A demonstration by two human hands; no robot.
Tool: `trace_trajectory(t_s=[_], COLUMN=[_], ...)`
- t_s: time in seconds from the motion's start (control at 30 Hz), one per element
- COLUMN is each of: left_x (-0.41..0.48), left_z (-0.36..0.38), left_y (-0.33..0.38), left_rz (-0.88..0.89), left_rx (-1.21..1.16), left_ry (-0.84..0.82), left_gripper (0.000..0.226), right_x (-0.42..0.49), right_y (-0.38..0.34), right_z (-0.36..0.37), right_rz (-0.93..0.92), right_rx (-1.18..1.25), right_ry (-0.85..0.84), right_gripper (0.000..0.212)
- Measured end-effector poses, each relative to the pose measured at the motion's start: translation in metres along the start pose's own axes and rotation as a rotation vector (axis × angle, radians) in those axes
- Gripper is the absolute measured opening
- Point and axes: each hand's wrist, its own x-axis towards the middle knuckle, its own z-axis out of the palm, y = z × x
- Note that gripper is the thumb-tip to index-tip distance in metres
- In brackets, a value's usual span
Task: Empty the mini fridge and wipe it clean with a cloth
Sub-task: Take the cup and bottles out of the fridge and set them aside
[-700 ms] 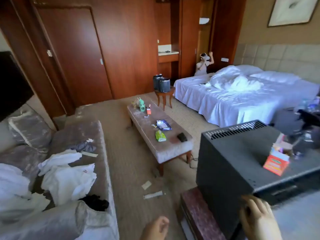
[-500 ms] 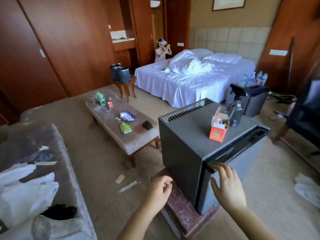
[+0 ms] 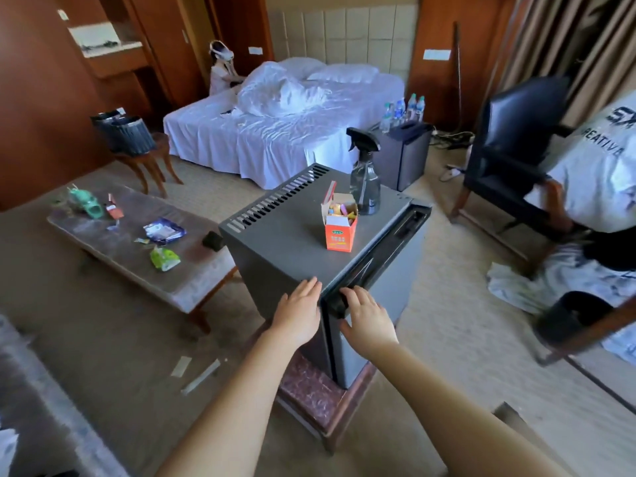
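Note:
A dark grey mini fridge (image 3: 282, 249) stands on a low reddish stone stand (image 3: 309, 390), its door (image 3: 385, 280) closed and facing right. On its top sit an open orange carton (image 3: 339, 232) with colourful items inside and a clear spray bottle (image 3: 364, 180) with a black trigger. My left hand (image 3: 299, 311) lies flat on the near top corner of the fridge, fingers apart. My right hand (image 3: 368, 318) rests on the near upper corner of the door, fingers curled over its edge. A white cloth (image 3: 512, 287) lies on the carpet to the right.
A long padded bench (image 3: 192, 266) with wrappers stands left of the fridge. Behind it are a bed (image 3: 275, 132) with white sheets, a person at its far side, and a second small fridge (image 3: 409, 149) with water bottles. A dark armchair (image 3: 509, 149) and another person are at right.
The view has swung right and closer to the fridge. Both hands have risen from below the fridge to its near top corner, the left onto the top, the right onto the door edge.

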Motion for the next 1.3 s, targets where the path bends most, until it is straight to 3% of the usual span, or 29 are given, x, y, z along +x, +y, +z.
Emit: trace_trajectory(t_s=[0.27,0.53,0.67,0.87,1.1,1.3], left_x=[0.006,0.004,0.002,0.001,0.0,0.004], left_z=[-0.006,0.004,0.012,0.022,0.033,0.05], left_y=[-0.003,0.009,0.023,0.039,0.032,0.019], left_rz=[-0.016,-0.082,-0.146,-0.21,-0.169,-0.079], left_rx=[-0.013,-0.022,0.059,0.164,0.161,0.062], left_ry=[0.043,0.133,0.167,0.198,0.25,0.415], left_gripper=[0.052,0.049,0.051,0.057,0.056,0.05], right_x=[-0.003,-0.073,-0.086,-0.084,-0.061,-0.035], right_y=[0.0,0.075,0.105,0.136,0.143,0.163], right_z=[-0.001,-0.02,-0.038,-0.046,-0.036,-0.041], right_rz=[0.036,0.208,0.313,0.362,0.369,0.435], right_rx=[0.017,0.145,0.004,-0.189,-0.171,-0.137], right_ry=[0.065,0.339,0.421,0.249,0.156,0.145], right_gripper=[0.054,0.024,0.025,0.051,0.052,0.058])
